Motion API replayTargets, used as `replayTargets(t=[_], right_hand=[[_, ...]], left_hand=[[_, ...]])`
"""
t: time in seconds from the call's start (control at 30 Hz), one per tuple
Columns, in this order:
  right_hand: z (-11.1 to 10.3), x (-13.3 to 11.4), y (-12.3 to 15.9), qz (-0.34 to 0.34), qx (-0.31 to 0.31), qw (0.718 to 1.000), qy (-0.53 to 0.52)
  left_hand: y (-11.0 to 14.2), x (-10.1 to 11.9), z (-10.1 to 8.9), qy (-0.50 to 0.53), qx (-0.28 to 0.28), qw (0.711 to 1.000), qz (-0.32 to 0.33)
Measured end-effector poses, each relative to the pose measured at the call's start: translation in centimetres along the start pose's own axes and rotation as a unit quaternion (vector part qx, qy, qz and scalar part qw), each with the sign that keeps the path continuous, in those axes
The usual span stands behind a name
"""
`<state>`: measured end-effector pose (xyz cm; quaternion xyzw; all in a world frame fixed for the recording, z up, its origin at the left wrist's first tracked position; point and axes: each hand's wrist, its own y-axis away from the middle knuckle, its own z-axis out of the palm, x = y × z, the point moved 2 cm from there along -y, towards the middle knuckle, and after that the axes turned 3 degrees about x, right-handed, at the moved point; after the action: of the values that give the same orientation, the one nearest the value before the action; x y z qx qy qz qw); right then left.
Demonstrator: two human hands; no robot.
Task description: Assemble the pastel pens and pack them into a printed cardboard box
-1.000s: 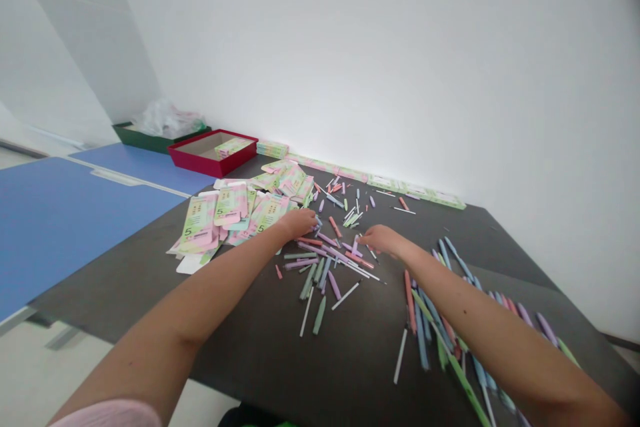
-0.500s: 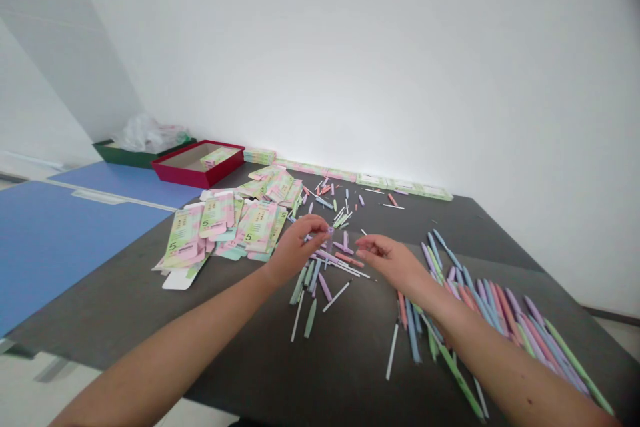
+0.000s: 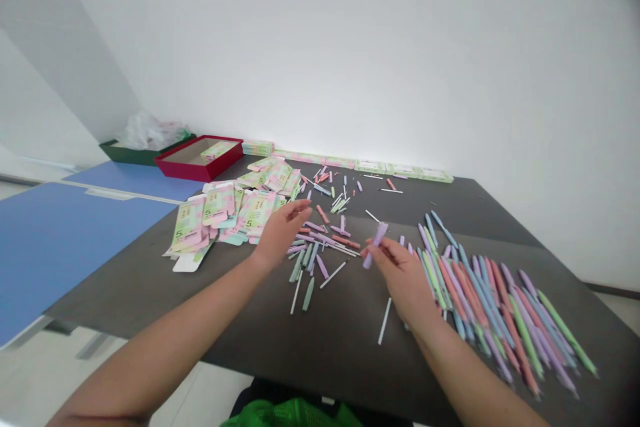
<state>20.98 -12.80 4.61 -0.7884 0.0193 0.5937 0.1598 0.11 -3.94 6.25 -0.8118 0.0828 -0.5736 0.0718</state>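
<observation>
Between the thumb and fingers of my right hand (image 3: 403, 273) is a purple pen barrel piece (image 3: 376, 245), held tilted above the dark table. My left hand (image 3: 283, 230) hovers over the left side of the loose pen parts, fingers stretched forward and slightly apart, with nothing visible in them. Below and between the hands lie purple and coral barrel pieces (image 3: 345, 241), green barrel pieces (image 3: 309, 293) and thin white refills (image 3: 333, 274). Beside my right forearm, pastel pens (image 3: 520, 327) lie in a slanted row, partly hidden by the arm.
Flat printed cartons (image 3: 190, 223) are piled at the left. Behind them stand a red box (image 3: 187, 170) and a green tray with a plastic bag (image 3: 150, 132). More cartons (image 3: 370, 166) line the wall. Small pen parts (image 3: 340, 203) lie scattered mid-table. A blue table (image 3: 75, 233) adjoins.
The purple barrel piece has passed from my left hand to my right. My left hand has drawn back leftward, and its fingers have loosened.
</observation>
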Motion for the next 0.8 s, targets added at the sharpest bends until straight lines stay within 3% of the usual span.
replayTargets(t=[0.1, 0.33, 0.57, 0.67, 0.73, 0.8], right_hand=[[-0.7, 1.7, 0.2, 0.006, 0.048, 0.997, -0.052], [-0.1, 4.2, 1.5, 0.046, 0.072, 0.993, -0.082], [0.0, 4.2, 2.2, 0.061, 0.039, 0.994, -0.082], [0.0, 4.2, 2.2, 0.061, 0.041, 0.994, -0.079], [0.0, 4.3, 2.1, 0.060, 0.044, 0.994, -0.077], [0.1, 4.5, 2.1, 0.061, 0.044, 0.994, -0.079]], left_hand=[[-0.2, -1.8, -1.8, -0.123, 0.020, 0.992, -0.019], [3.0, -5.1, -3.1, -0.307, -0.092, 0.947, -0.036], [5.4, -6.1, -2.7, -0.353, -0.152, 0.923, -0.020], [5.3, -5.8, -1.4, -0.373, -0.157, 0.913, 0.037], [4.7, -5.5, -0.3, -0.382, -0.174, 0.900, 0.116], [3.9, -5.2, 1.2, -0.384, -0.226, 0.871, 0.208]])
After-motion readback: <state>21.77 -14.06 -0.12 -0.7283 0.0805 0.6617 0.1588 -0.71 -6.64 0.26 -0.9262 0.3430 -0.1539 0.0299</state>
